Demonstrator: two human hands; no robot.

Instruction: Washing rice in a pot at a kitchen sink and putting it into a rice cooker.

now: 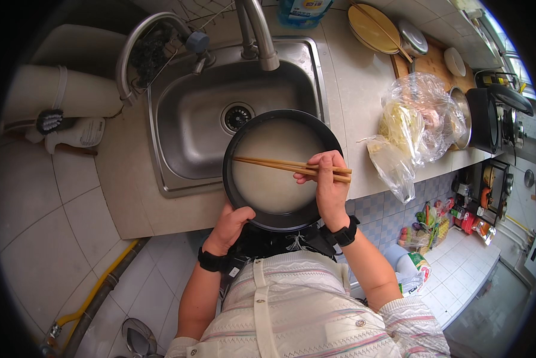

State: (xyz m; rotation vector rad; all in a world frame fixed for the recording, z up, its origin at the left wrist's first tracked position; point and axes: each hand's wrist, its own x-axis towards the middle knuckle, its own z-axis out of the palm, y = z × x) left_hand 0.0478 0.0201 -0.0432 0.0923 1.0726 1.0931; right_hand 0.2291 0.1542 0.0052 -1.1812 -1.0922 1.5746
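Observation:
A dark round pot [268,221] with cloudy whitish liquid [272,183] in it is held over the front right corner of the stainless steel sink [192,100]. My left hand [229,226] grips the pot's near left rim, thumb over the edge. In my right hand [328,183] is a pair of wooden chopsticks [277,164], lying nearly level across the pot, their tips by its left inner wall. Whether the tips touch the liquid I cannot tell. The pot hides the sink's near right corner.
Two faucets [268,56] rise behind the sink. On the counter to the right lie clear plastic bags [422,116] of food, a metal bowl [461,118], a yellow bowl [373,29] and a wooden board [436,62]. A spray bottle [82,133] is at the left.

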